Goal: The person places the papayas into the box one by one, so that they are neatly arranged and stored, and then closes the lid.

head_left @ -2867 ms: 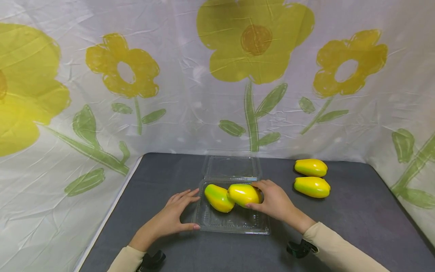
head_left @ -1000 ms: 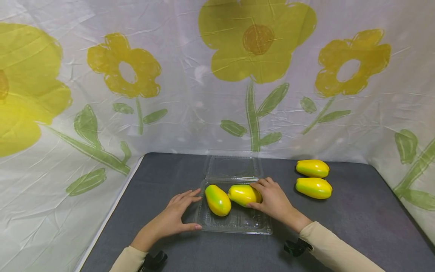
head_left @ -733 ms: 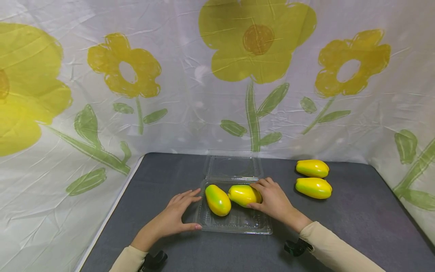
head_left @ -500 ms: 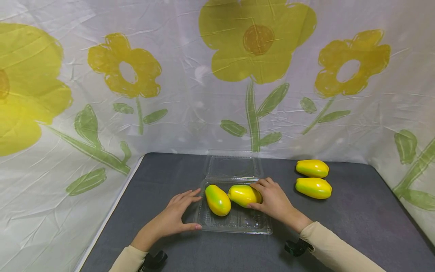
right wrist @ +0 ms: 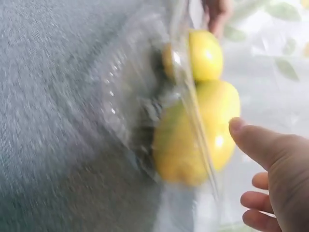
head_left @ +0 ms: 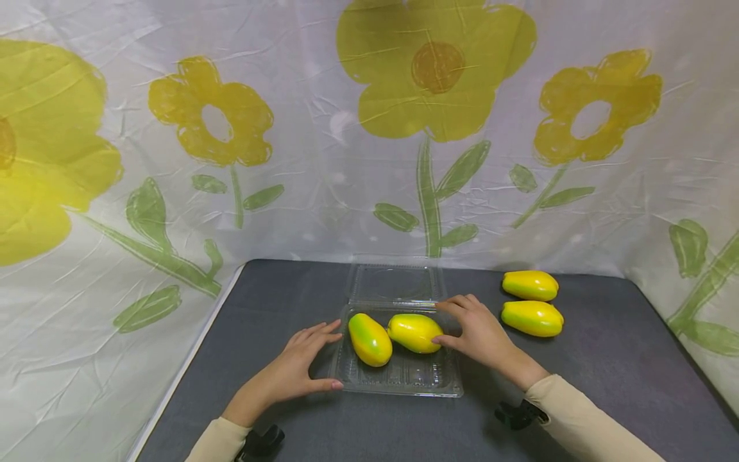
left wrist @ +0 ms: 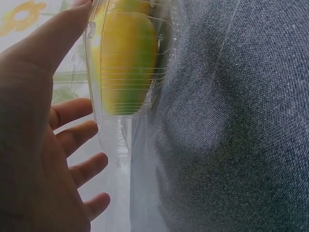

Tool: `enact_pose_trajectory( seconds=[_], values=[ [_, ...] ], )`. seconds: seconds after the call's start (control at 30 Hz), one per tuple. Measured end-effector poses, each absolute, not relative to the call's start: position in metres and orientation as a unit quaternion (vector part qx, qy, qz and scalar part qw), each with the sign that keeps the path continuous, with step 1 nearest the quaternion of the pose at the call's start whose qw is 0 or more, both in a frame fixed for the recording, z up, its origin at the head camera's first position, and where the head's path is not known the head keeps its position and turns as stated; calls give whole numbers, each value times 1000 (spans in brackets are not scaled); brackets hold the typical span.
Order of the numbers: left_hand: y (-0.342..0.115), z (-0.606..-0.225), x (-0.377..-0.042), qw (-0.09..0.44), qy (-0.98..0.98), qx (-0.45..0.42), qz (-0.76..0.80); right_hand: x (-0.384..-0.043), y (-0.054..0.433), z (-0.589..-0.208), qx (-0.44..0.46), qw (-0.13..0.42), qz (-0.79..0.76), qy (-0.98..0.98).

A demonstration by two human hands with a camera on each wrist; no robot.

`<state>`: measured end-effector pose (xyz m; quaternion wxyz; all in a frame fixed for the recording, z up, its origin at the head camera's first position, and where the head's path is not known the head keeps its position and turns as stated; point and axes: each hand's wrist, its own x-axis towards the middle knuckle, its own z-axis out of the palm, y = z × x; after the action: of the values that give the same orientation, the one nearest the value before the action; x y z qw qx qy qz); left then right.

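Note:
Two yellow-green papayas lie in a clear plastic clamshell box point(head_left: 398, 388): the left papaya point(head_left: 370, 340) slants, and the right papaya point(head_left: 414, 333) lies nearly crosswise. My left hand point(head_left: 291, 369) is spread at the box's left side, fingertips and thumb right at its rim; in the left wrist view the left papaya point(left wrist: 129, 63) shows through the ribbed wall. My right hand point(head_left: 479, 330) is at the box's right side with fingers extended and nothing gripped. Its thumb tip overlaps the right papaya's end, and in the right wrist view the thumb point(right wrist: 256, 142) is right beside that papaya point(right wrist: 217, 121).
Two more papayas, a rear one point(head_left: 530, 285) and a front one point(head_left: 532, 319), lie side by side at the table's back right. The box's clear lid point(head_left: 396, 282) is folded back toward the flowered curtain point(head_left: 312, 192). Dark grey cloth covers the table point(head_left: 277, 289).
My right hand has let go of the right papaya and drawn back to the right. The left papaya turned more upright between the oldest frame and one second ago. The left hand stays put.

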<state>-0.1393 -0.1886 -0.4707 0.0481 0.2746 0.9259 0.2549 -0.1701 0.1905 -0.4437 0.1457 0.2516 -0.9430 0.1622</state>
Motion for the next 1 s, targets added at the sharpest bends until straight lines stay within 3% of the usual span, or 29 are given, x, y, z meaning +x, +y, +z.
enact_pose_trajectory(
  seconds=[0.77, 1.0],
  values=[
    [-189, -471, -139, 54, 924, 275, 262, -175, 269, -412, 156, 83, 194, -965],
    [-189, -470, -138, 59, 927, 267, 258, -176, 295, -411, 138, 90, 198, -966]
  ],
)
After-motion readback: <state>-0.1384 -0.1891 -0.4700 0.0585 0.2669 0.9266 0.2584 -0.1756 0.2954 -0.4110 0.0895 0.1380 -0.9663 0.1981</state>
